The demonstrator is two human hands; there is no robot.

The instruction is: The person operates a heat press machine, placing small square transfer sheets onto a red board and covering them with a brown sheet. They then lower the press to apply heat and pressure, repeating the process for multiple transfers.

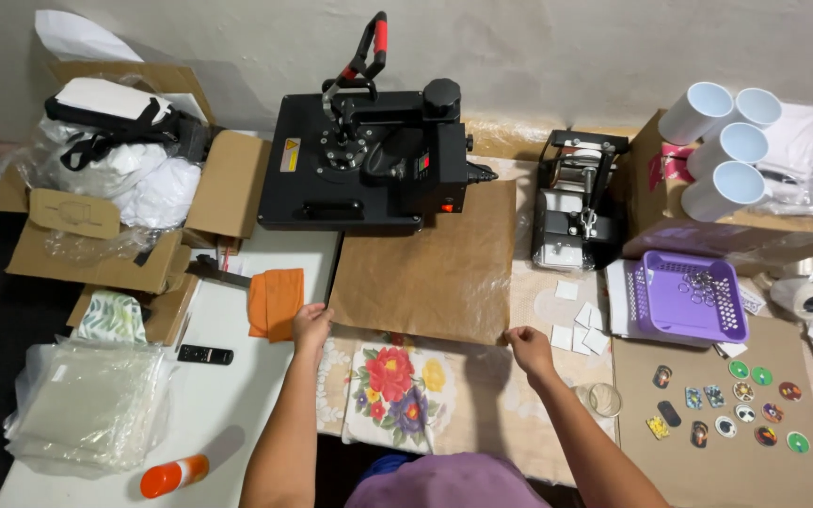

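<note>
Brown paper sheet (425, 263) lies flat on the table in front of the black heat press (364, 160), its near edge held at both corners. Both forearms reach forward from the bottom of the view, spread apart. The left hand (310, 325) has its fingers curled down onto the sheet's near left corner, pinching the edge. The right hand (529, 346) is likewise closed on the near right corner. Between the hands, just below the sheet's edge, lies a white cloth printed with flowers (395, 388). An orange cloth (275, 301) sits just left of the left hand. Right of the right hand are small white paper squares (581, 329), a purple basket (689, 296) and round printed badges (745, 404) on cardboard.
</note>
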